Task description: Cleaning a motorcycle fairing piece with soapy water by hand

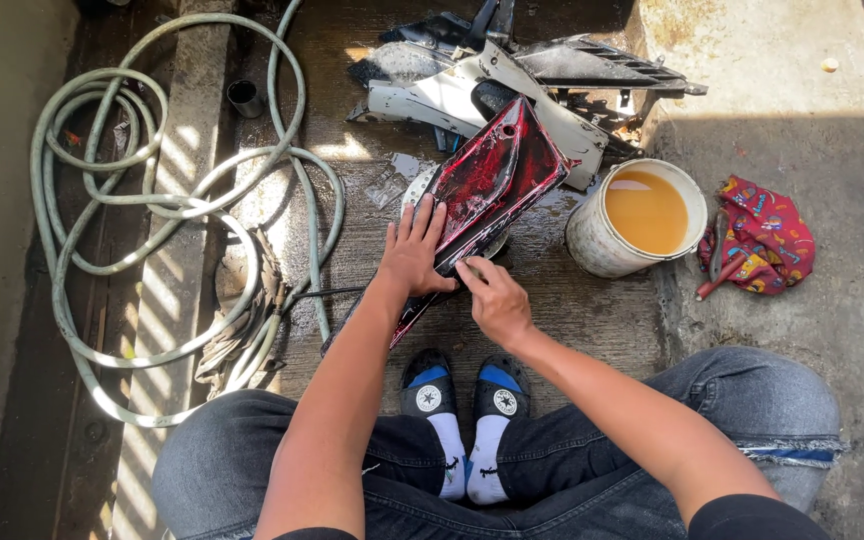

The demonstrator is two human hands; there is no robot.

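Observation:
A glossy dark red and black body panel [492, 175] lies tilted on the wet concrete in front of me. My left hand [414, 250] rests flat on its near left edge with fingers spread. My right hand [492, 298] is curled at the panel's near end, fingertips pinched against the edge; whether it holds something small there is hidden. My feet in black and blue slippers [462, 385] sit just below the hands.
A white bucket [592, 235] of brownish-yellow liquid stands right of the panel. A colourful rag [764, 240] with red-handled pliers [720, 262] lies beyond it. White and black body panels [512, 75] pile at the back. A coiled green hose [152, 200] and a small metal cup [245, 97] are left.

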